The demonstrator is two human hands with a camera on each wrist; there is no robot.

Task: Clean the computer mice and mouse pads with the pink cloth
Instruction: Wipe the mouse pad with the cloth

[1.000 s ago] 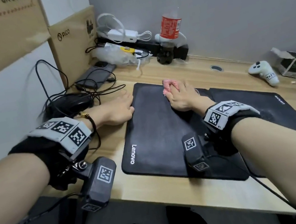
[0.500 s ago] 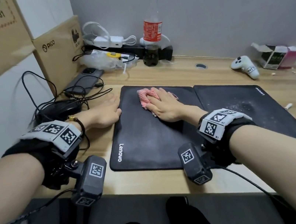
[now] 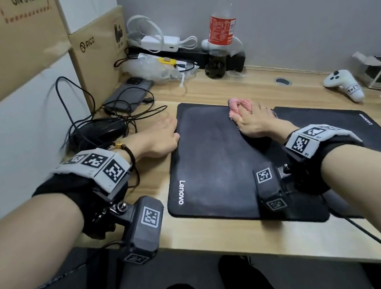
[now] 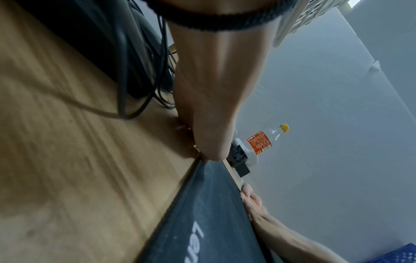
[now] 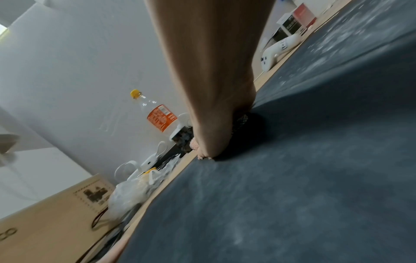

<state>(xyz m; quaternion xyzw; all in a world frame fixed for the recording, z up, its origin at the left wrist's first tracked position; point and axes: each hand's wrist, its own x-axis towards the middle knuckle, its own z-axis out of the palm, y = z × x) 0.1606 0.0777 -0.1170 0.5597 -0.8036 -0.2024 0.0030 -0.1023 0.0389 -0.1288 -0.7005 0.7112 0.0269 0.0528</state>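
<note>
Pink cloth [image 3: 238, 109] under right hand [image 3: 254, 123], fingers flat, at mouse pad [image 3: 212, 161] far edge; left hand [image 3: 159, 141] flat on surface.

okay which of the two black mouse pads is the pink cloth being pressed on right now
The left mouse pad, the one lying on top with its Lenovo logo at the near left corner. The right hand presses the pink cloth at its far edge; the right mouse pad, partly underneath, is untouched.

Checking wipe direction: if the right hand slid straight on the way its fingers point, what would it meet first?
Probably bare desk past the mouse pad's far edge, then the bottle; depth unclear. The right hand presses the pink cloth.
</note>
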